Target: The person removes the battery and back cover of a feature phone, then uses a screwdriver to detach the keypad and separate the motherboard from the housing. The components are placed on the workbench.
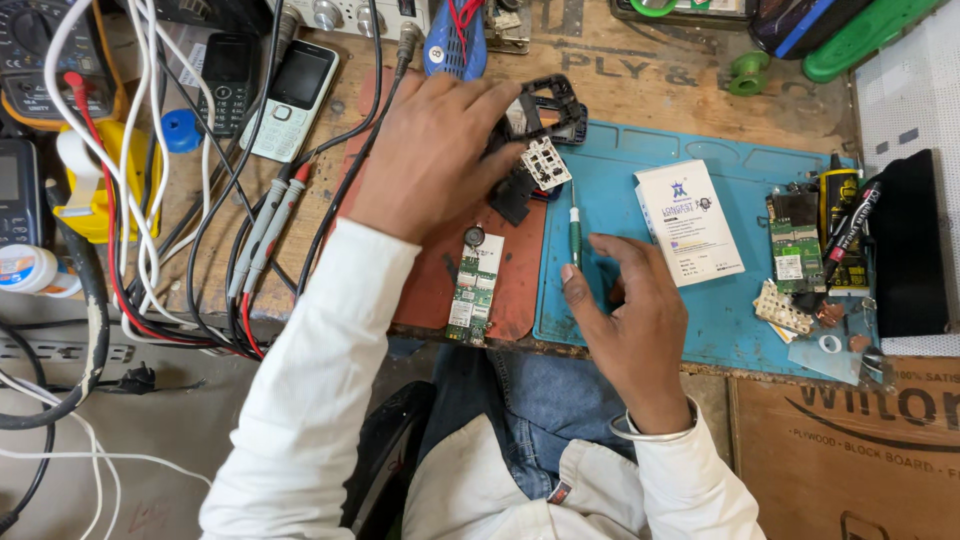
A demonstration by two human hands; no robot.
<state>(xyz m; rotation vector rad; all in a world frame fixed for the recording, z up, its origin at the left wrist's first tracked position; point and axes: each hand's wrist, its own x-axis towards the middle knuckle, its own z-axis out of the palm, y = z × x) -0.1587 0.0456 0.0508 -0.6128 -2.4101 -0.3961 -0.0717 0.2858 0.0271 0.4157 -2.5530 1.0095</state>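
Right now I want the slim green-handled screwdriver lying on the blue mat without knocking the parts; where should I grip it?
Pinch the green handle from its right side. It lies lengthwise with its thin tip toward the black phone frame, near the right hand.

On the tabletop (pixel 640 90) a mat (pixel 720 300) lies to the right, with a small box (pixel 690 222) on it and a screwdriver (pixel 575 235) near its left edge. Left of the mat lies a circuit board (pixel 474 285) — behind it, a phone frame (pixel 540 115). Two phones (pixel 270 95) sit at the far left, among cables (pixel 150 200). At the mat's right end lies another circuit board (pixel 796 245).
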